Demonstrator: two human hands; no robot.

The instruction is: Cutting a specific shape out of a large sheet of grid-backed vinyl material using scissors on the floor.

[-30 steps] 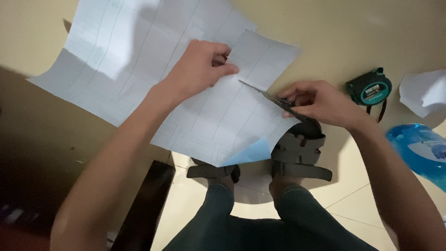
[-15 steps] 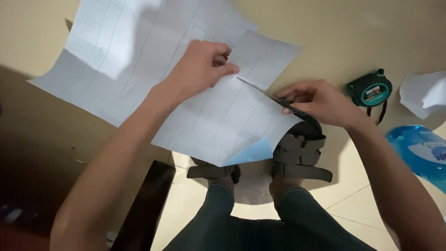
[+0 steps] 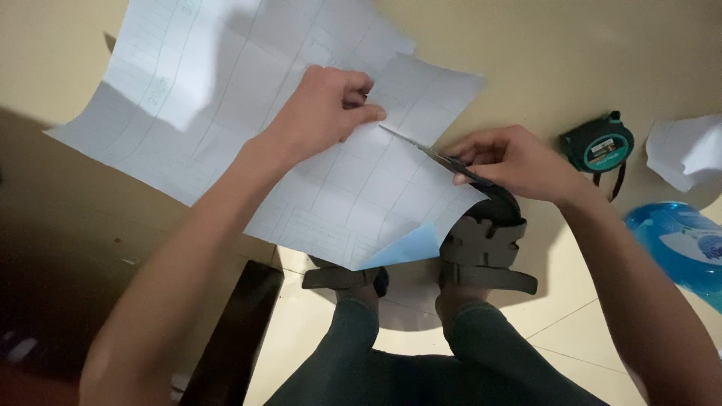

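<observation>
Bare forearms, dark teal trousers (image 3: pixel 421 361), grey strap sandals (image 3: pixel 481 252).

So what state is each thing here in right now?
Sheet: partly cut, one corner curled up showing blue underside.
Scissors: blades in the cut, tips by the left thumb.
Left hand: pinching the sheet beside the cut.
Right hand: gripping the scissors.
Tape measure: lying on the floor, untouched.
Crumpled paper: lying apart at right.

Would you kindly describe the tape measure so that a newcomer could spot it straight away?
Start at the large gridded sheet spread over the beige table, and go past the right hand that holds the scissors. Just beyond lies the tape measure, a round dark green case with a dangling strap, unlike the white crumpled paper beside it.
</observation>
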